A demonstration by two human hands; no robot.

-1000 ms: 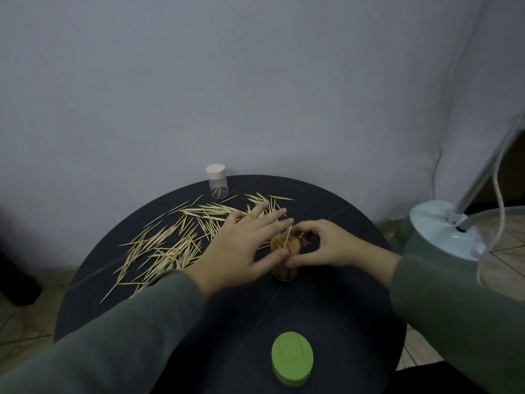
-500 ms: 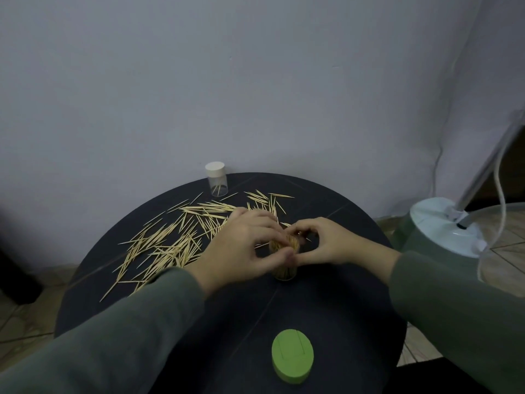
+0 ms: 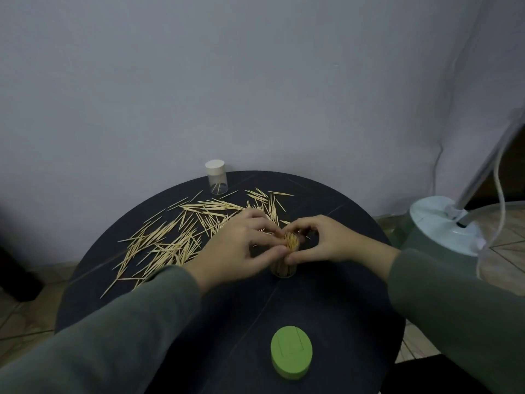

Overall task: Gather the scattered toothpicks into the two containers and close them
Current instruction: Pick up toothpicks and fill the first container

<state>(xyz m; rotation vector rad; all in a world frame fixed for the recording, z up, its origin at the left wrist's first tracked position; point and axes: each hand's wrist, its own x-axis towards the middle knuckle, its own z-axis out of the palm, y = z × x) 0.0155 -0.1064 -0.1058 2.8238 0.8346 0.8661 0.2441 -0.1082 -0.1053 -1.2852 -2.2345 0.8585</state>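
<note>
Wooden toothpicks (image 3: pixel 291 240) now bunched upright in jar (image 3: pixel 283 270); left hand (image 3: pixel 241 248) newly curled, right hand (image 3: pixel 321 240) likewise, both grasping jar; filling nearly done.

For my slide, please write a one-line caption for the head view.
Both hands hold a toothpick-filled container on a black table; scattered toothpicks and green lid wait.

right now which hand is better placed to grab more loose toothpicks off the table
Left. The left hand sits right beside the scattered toothpicks, which spread to its side of the jar. The right hand is on the far side, curled round the jar, and looks better kept steadying it.
</note>
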